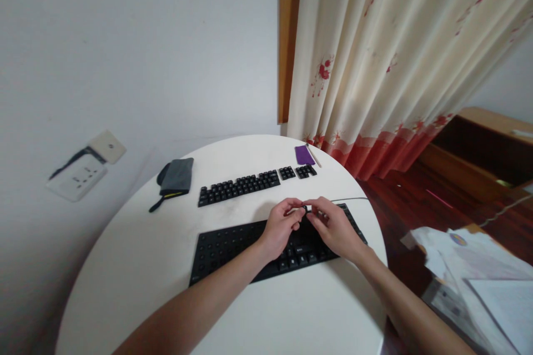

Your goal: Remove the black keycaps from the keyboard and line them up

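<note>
1. Left hand (pixel 281 227) and right hand (pixel 333 224) pinch what appears a small black key (pixel 305 209) above the keyboard (pixel 245 236).
2. Light, steady fingertips likely suit it best.
3. Loose keys (pixel 239 187) lie beyond.

Keyboard (pixel 300 248) on table (pixel 137 272), keycaps (pixel 245 186) behind it
Pouch (pixel 177 176) left of the keycaps; cloth (pixel 304 155) behind their right end, stick (pixel 314 156) just right of it.

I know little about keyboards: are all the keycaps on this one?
No, several rows of black keycaps lie on the white table beyond the keyboard.
</note>
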{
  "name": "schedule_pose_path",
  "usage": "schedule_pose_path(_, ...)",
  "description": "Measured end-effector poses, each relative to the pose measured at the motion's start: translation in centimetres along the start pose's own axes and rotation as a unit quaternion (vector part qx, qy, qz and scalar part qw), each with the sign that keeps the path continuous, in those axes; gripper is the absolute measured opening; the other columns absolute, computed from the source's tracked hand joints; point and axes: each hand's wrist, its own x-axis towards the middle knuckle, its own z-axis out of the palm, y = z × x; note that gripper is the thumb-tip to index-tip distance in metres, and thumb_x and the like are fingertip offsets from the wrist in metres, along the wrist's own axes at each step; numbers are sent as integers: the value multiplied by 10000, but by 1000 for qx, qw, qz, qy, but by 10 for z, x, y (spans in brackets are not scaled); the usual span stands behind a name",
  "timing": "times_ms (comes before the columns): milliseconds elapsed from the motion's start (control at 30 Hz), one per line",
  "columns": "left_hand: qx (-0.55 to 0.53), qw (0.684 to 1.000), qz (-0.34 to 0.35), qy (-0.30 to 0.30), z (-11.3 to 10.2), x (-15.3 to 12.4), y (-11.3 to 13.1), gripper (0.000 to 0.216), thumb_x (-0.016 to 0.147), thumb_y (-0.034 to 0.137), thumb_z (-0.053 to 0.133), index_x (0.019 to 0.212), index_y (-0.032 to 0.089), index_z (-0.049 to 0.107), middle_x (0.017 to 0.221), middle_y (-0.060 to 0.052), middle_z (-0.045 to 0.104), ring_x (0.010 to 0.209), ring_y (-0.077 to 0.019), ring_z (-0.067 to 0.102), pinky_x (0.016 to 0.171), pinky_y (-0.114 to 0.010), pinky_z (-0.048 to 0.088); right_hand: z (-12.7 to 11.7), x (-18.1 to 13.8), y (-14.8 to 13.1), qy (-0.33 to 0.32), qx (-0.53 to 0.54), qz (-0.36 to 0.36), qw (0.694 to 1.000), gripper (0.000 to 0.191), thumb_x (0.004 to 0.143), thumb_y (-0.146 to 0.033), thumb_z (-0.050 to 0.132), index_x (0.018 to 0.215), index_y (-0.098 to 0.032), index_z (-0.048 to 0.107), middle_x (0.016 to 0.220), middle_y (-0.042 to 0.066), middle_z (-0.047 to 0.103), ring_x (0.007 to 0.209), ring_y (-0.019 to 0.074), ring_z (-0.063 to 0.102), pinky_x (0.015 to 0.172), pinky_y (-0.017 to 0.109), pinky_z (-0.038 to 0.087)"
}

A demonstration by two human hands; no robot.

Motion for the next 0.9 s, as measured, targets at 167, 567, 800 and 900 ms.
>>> schedule_pose_path(167,-9,1000,-5,-9,0,-1,-1,352,671,280,828,934,156,630,851,-12,604,639,-60,488,502,-181,307,-3,7,-1,-32,-62,-33,997,147,878,-242,598,1004,-228,671,879,47,644,789,192,597,727,307,456)
schedule_pose_path(567,-69,997,-12,13,-4,4,-2,331,807,458,670,901,146,613,813,-6,551,575,-58,464,452,-188,262,-40,93,99,-58,-272,63,958,168,775,-223,684,928,-224,756,867,29,691,820,191,622,744,265,418)
schedule_pose_path(800,-72,997,-21,6,-4,5,-1,292,832,423,639,894,140,605,798,-4,538,579,-59,447,458,-186,257,-28,102,120,-63,-285,86,953,216,765,-240,684,968,-241,759,828,13,699,748,172,615,672,247,393)
schedule_pose_path(900,-76,997,-22,8,-4,5,-1,289,830,421,640,888,140,602,784,-1,533,573,-59,431,453,-188,247,-27,102,122,-50,-292,90,951,296,759,-264,704,1052,-242,729,861,16,700,768,175,610,659,245,379)
